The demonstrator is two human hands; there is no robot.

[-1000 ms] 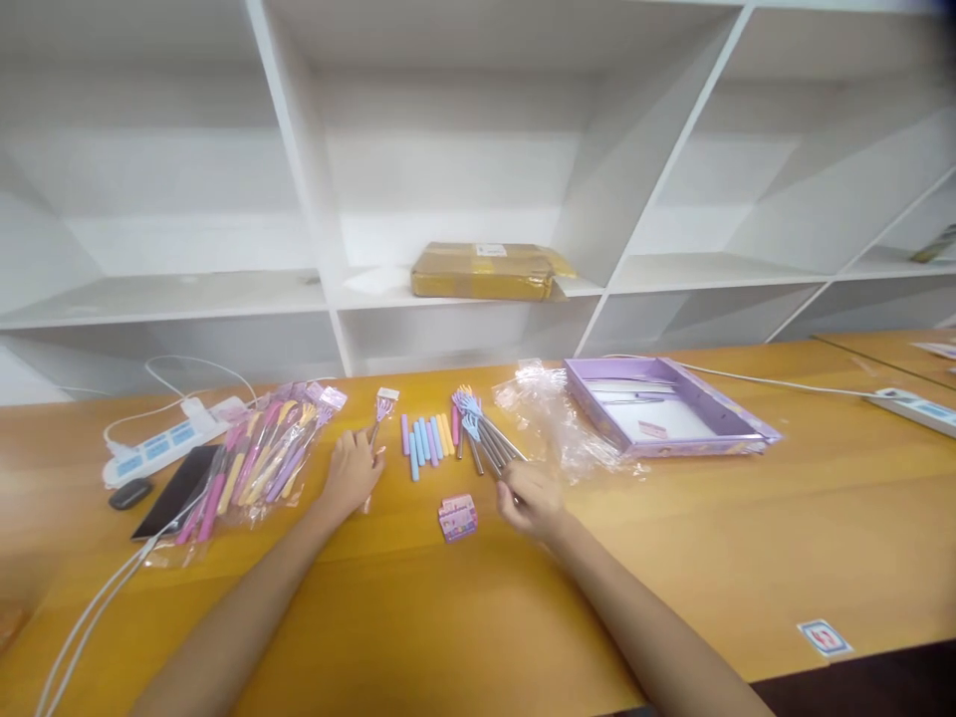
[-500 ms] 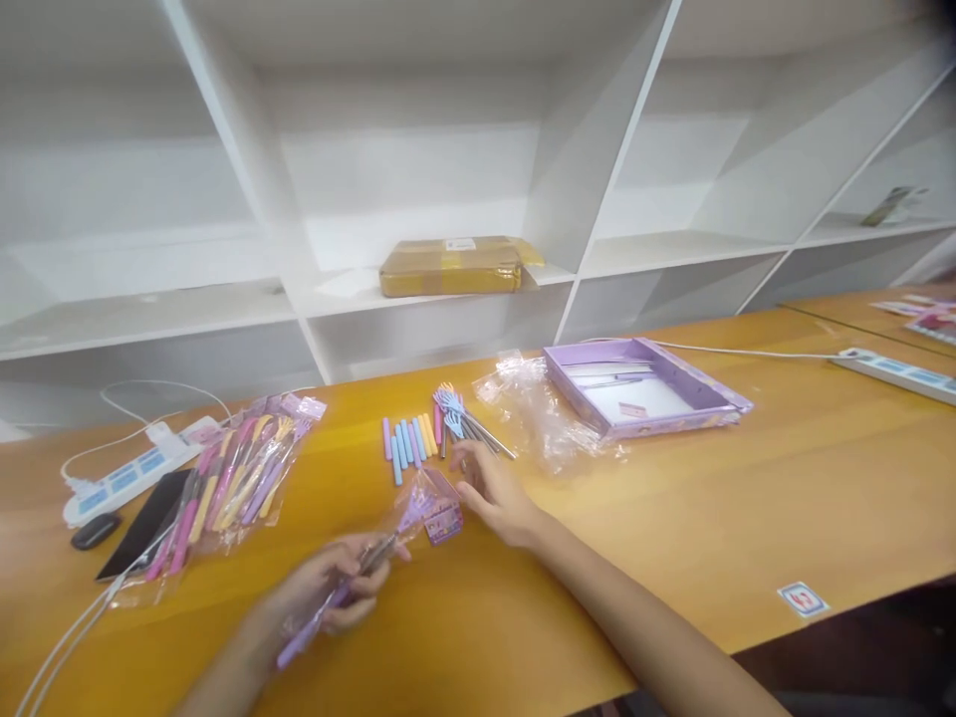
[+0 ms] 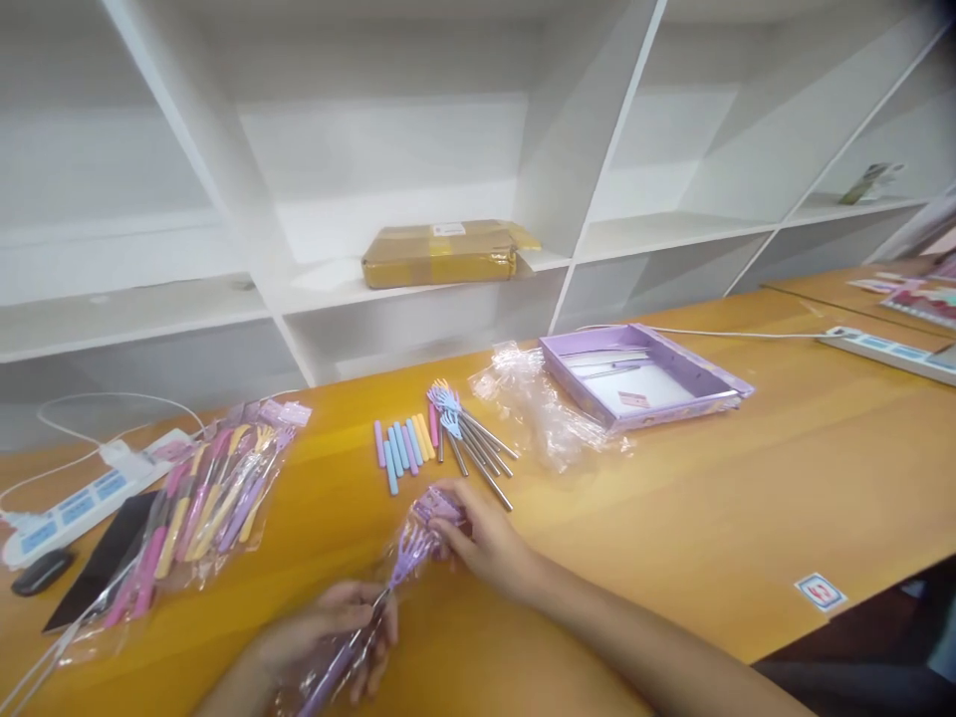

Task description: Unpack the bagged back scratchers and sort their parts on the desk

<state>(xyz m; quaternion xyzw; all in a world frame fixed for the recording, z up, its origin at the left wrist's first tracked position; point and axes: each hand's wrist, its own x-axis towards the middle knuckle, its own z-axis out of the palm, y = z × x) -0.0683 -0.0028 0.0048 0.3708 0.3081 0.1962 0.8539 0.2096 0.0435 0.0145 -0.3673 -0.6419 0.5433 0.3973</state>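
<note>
My left hand is closed around a purple hand-shaped back scratcher with a metal rod, inside a clear plastic bag. My right hand pinches the bag's printed header card, just beyond the scratcher's head. Past my hands lies a pile of unpacked back scratchers, with blue and orange claws and bare metal rods. Beside that pile sits a row of purple, blue, yellow and pink handle sleeves. Several bagged back scratchers are heaped at the left.
An open purple box with slim items inside stands right of some crumpled clear bags. At left are a power strip, a black mouse and cables. A taped carton rests on the shelf; another power strip is at right.
My right hand has moved from beside the pile onto the header card and pinches it. The scratcher in my left hand sits slightly lower in view. The camera has shifted a little.
</note>
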